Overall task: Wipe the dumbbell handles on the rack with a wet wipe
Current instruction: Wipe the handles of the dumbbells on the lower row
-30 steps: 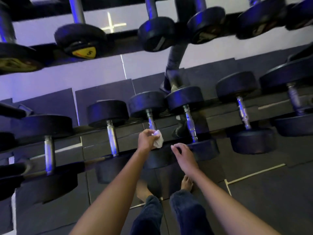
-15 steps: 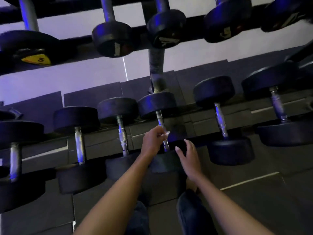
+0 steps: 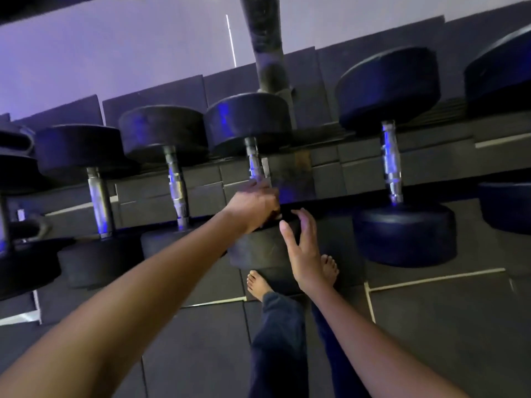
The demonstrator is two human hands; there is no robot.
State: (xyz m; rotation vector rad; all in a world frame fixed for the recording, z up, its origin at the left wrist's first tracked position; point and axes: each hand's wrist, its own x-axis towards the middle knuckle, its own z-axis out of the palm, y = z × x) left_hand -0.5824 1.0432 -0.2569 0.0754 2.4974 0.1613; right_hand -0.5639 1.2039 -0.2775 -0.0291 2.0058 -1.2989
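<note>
Black dumbbells with metal handles lie in a row on a low rack (image 3: pixel 321 208). My left hand (image 3: pixel 254 203) grips the lower part of the middle dumbbell's handle (image 3: pixel 254 160). A strip of the white wet wipe (image 3: pixel 265 169) shows beside the handle just above my fingers. My right hand (image 3: pixel 301 248) hovers with spread, relaxed fingers over that dumbbell's near head (image 3: pixel 258 251), holding nothing.
More dumbbell handles stand to the left (image 3: pixel 177 188) (image 3: pixel 99 202) and one to the right (image 3: pixel 390 162). A rack upright (image 3: pixel 265 41) rises behind. My bare feet (image 3: pixel 258 284) stand on dark floor mats below the rack.
The view has moved closer and lower onto the rack. My left hand has slid down the middle dumbbell's handle. My right hand has stayed open beside it.
</note>
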